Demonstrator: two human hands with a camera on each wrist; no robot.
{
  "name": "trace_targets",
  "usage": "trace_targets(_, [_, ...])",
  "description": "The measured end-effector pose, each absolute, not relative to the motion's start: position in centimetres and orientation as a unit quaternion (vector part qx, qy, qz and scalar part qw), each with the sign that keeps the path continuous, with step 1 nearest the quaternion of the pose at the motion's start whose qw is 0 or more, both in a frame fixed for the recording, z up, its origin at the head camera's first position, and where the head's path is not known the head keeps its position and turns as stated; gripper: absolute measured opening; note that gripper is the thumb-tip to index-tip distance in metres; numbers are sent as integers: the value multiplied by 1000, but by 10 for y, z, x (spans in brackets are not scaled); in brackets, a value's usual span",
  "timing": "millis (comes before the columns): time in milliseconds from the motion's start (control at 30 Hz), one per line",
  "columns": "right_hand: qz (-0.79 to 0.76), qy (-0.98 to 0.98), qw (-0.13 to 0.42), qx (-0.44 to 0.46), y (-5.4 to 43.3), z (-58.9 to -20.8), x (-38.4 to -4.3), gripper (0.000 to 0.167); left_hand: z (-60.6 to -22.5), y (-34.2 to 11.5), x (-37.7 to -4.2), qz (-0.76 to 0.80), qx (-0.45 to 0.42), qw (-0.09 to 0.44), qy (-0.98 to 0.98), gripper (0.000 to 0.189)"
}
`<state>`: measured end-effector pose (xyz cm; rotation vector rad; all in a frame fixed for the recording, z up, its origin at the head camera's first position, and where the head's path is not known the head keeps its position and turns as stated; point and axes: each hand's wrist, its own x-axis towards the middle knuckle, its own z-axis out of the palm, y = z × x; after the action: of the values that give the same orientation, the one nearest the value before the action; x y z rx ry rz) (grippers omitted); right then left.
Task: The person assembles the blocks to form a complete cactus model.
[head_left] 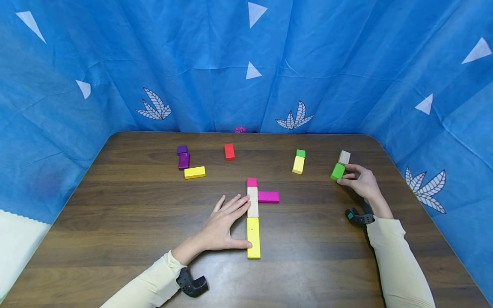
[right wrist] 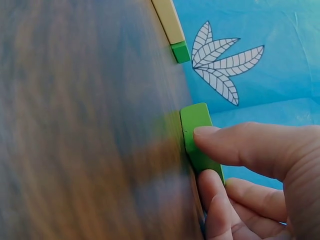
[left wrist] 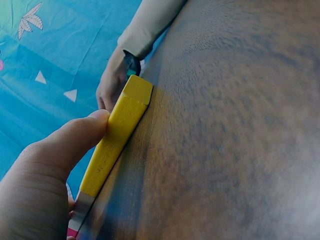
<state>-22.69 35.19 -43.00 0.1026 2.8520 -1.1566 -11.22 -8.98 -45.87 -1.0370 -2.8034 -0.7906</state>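
Observation:
With fingers spread, my left hand (head_left: 220,227) lies along the left side of a row of blocks. Its thumb touches the long yellow block (head_left: 253,239) and its fingertips touch the white block (head_left: 252,203). A pink block (head_left: 252,182) caps the row at the far end, and a magenta block (head_left: 268,196) juts out to the right. At the far right, my right hand (head_left: 362,183) pinches a green block (head_left: 337,171) between thumb and fingers, close to the tabletop. Just behind that block sits a whitish block (head_left: 344,157).
Along the back lie two purple blocks (head_left: 184,161), a shorter yellow block (head_left: 194,172) and a red block (head_left: 229,152). A pale yellow block (head_left: 298,164) adjoins a small green block (head_left: 301,153). Blue cloth (head_left: 215,77) surrounds the wooden table (head_left: 127,205).

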Motion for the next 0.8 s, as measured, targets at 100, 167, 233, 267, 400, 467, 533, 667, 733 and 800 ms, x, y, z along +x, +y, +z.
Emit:
trace_targets(100, [-374,926,26,37,352,-430,-227,69,-458,-90,-112,-255,-335,25,-906,102])
trace_targets(167, [-373,927,22,41,352,-430,-227,69,-458,-90,-112,-255,-336,25,-907,102])
trace_targets(233, [-371,928,17,44,352,-431,-226,69,-458,-90,-112,-255,-336,26,-906,102])
trace_targets(267, [-372,927,15,44,352,-430,-226,68,-457,-90,-111,-255,-336,25,-906,102])
trace_targets(400, [-384,922,0,44,348,-428,-225,67,-457,-90,-111,-257,-336,24,-906,103])
trace_targets(467, [-400,916,-8,35,344,-426,-224,66,-457,-90,-111,-258,-335,24,-906,103])
trace_targets(533, [-416,909,-12,22,339,-424,-224,66,-457,-90,-111,-258,-335,25,-906,103])
trace_targets(667, [-433,901,-8,-6,327,-419,-222,65,-456,-90,-111,-257,-335,27,-906,103])
trace_targets(733, [-440,898,-2,-18,320,-418,-221,64,-457,-90,-111,-256,-335,27,-906,103])
trace_targets(800, [-446,895,6,-29,313,-416,-220,64,-457,-90,-111,-255,-336,26,-906,103])
